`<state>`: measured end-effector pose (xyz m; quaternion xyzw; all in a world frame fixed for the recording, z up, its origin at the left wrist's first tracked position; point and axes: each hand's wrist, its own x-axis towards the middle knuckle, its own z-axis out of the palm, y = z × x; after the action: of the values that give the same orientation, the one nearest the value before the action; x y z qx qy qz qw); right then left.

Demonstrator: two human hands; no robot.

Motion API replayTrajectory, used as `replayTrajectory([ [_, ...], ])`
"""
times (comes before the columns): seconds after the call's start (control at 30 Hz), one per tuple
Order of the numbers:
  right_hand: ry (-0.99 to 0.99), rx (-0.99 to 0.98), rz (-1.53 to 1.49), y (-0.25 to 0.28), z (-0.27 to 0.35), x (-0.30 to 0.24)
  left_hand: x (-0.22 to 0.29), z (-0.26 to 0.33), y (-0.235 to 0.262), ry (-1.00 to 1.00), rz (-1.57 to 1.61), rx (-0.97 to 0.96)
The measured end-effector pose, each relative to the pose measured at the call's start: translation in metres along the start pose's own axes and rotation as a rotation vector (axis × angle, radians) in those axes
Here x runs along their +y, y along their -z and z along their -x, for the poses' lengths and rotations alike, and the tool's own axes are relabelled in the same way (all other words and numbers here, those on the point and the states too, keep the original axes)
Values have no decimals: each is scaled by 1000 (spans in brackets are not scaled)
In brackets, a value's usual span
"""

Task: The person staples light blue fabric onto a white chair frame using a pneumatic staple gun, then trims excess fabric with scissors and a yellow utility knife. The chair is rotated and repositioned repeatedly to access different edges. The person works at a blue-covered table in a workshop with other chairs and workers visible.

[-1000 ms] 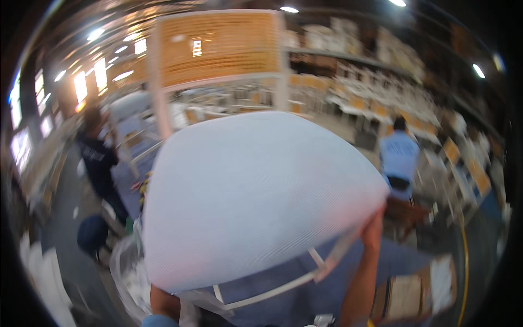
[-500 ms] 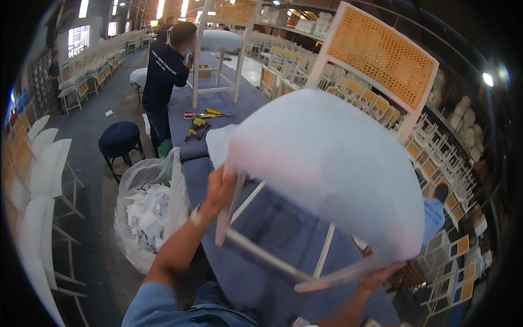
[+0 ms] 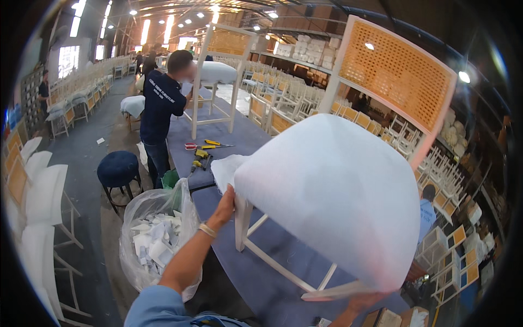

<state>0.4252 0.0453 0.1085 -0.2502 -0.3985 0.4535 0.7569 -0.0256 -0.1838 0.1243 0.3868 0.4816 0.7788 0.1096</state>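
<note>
A white-framed chair (image 3: 327,191) with a pale, padded fabric seat is up on the blue-covered worktable (image 3: 229,272). Its woven cane backrest (image 3: 395,73) rises at the far right. My left hand (image 3: 224,207) grips the chair's near left corner, where the seat meets a leg. My right hand (image 3: 368,301) holds it low at the near right, by the other front leg; the seat and leg hide part of those fingers. A piece of loose white cloth (image 3: 224,170) lies beside the seat's left side.
A yellow-and-black power tool (image 3: 200,158), scissors (image 3: 190,146) and a yellow-handled tool (image 3: 212,145) lie farther up the table. A co-worker (image 3: 163,103) stands by another chair (image 3: 220,71). Below left is a plastic bag of scraps (image 3: 158,240), near a dark stool (image 3: 118,171). Rows of chairs flank the table.
The chair has turned slightly and sits lower and farther right in view, its front left leg now more upright. Both my hands have kept hold of it. The view has tilted up somewhat.
</note>
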Motion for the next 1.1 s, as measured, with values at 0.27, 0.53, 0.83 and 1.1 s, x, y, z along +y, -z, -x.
replayTrajectory([
  [0.27,22,170,-37,6,28,-34,219,-123,72,-453,-258,-216],
  [0.53,41,202,-53,-3,32,-41,214,-153,7,-313,-531,-615],
  [0.83,47,187,-87,-27,41,-47,151,-199,-17,-301,-552,-504],
  [1.1,73,218,-99,-19,52,-55,203,-229,-14,-139,-452,-401],
])
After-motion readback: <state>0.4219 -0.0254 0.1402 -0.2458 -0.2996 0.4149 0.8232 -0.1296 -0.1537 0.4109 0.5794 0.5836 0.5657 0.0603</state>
